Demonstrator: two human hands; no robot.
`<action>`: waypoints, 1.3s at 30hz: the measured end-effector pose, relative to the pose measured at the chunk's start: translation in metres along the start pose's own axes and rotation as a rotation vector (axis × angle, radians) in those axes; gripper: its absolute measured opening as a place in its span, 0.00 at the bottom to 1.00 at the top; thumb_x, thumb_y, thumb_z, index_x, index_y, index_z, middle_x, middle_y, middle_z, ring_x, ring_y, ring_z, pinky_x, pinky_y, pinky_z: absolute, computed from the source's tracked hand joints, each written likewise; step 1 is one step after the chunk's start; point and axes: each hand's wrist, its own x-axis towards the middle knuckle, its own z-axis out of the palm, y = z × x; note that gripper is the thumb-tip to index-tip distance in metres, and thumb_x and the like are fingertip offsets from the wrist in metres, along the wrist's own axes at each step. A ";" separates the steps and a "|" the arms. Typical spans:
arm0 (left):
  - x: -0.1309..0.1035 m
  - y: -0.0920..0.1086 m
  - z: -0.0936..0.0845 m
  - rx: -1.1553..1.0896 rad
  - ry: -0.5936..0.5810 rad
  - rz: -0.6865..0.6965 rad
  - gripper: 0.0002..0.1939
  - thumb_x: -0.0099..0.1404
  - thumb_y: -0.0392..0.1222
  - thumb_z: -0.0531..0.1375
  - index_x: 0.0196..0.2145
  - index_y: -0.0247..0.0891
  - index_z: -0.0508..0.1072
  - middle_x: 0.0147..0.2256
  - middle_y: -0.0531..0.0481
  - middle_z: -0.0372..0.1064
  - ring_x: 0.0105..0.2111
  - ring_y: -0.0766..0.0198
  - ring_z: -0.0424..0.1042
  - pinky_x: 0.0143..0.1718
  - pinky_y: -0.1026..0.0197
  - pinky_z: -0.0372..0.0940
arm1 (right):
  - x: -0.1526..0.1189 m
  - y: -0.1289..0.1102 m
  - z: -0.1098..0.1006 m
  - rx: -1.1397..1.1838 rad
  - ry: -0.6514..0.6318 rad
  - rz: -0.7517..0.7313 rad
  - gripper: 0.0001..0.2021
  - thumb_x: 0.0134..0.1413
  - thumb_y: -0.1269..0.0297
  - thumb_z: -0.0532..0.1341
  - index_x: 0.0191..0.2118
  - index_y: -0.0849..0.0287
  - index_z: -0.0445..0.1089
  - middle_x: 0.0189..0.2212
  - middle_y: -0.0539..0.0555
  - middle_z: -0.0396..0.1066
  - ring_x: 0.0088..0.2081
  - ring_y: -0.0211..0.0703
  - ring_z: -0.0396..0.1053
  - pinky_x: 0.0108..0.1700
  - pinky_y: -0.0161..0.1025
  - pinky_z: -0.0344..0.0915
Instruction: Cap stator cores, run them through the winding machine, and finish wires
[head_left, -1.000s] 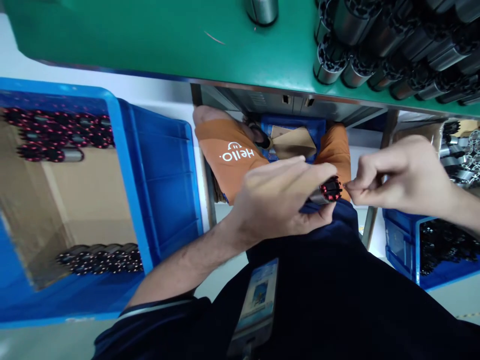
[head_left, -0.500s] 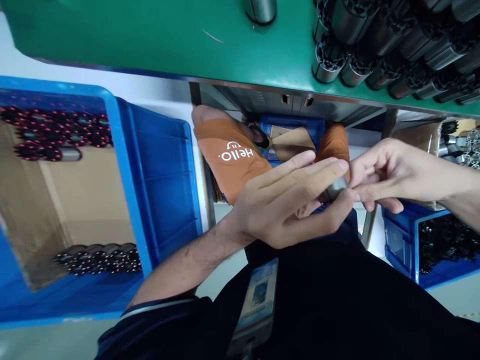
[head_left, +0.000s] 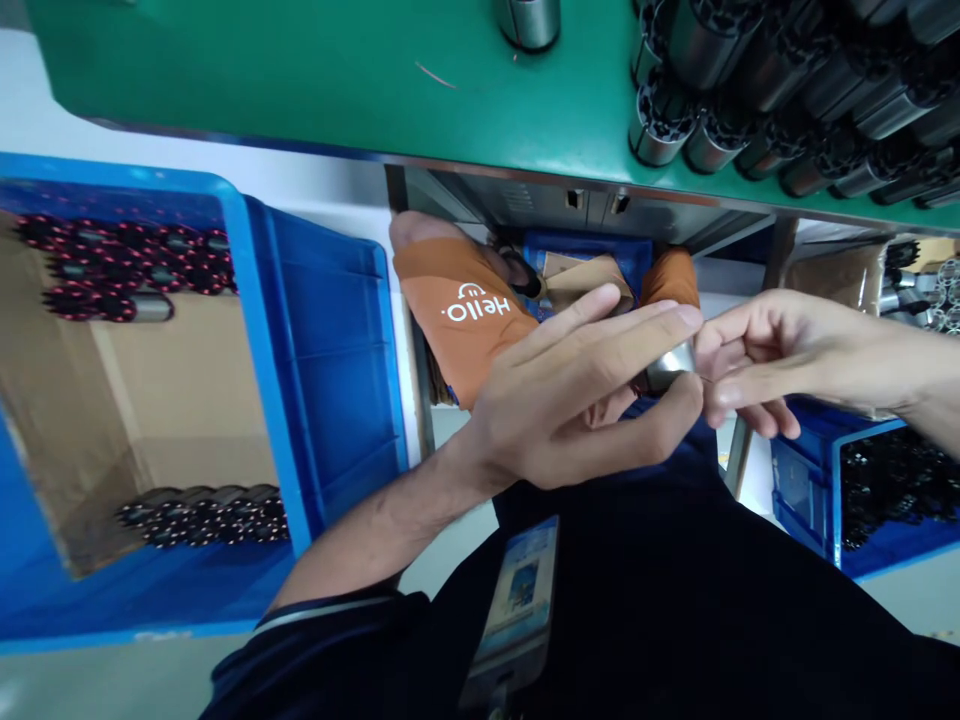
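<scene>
My left hand [head_left: 577, 400] is closed around a small silver motor stator [head_left: 671, 367], with thumb and forefinger on either side of it. Much of the stator is hidden behind the fingers. Close to its right end, my right hand [head_left: 765, 365] is closed in a pinch. A fine thin wire [head_left: 706, 379] seems to run from the stator into the right thumb and fingertip. Both hands are in front of my body, over my lap and below the bench edge.
Several stators [head_left: 660, 125] stand packed on the green bench [head_left: 300, 80] at right; a single stator [head_left: 531, 22] stands nearer the middle. A blue crate [head_left: 322, 350] at left holds copper-wound stators. Another blue crate [head_left: 806, 480] with black parts is at right.
The right hand has shifted slightly, and more of the stator's silver side shows between the left fingers. The view has moved a little.
</scene>
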 end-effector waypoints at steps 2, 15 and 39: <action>0.004 0.001 0.003 0.109 0.093 0.177 0.13 0.79 0.40 0.70 0.57 0.54 0.82 0.55 0.57 0.89 0.54 0.59 0.91 0.75 0.42 0.81 | 0.002 0.000 0.008 -0.132 0.065 -0.072 0.20 0.66 0.44 0.81 0.35 0.54 0.81 0.25 0.47 0.79 0.19 0.34 0.68 0.19 0.34 0.61; 0.047 -0.068 -0.046 0.454 0.399 -0.087 0.05 0.78 0.48 0.72 0.46 0.47 0.82 0.49 0.49 0.89 0.51 0.50 0.85 0.58 0.43 0.77 | -0.023 0.043 -0.004 -0.721 0.674 -0.537 0.09 0.71 0.52 0.78 0.41 0.48 0.86 0.35 0.52 0.89 0.30 0.50 0.84 0.31 0.44 0.79; 0.081 -0.017 -0.076 -0.103 0.233 0.049 0.32 0.67 0.34 0.79 0.61 0.50 0.72 0.60 0.52 0.79 0.53 0.60 0.90 0.50 0.57 0.86 | 0.013 0.027 0.040 0.044 0.667 -0.552 0.17 0.71 0.48 0.79 0.59 0.44 0.86 0.40 0.51 0.86 0.36 0.44 0.83 0.34 0.36 0.83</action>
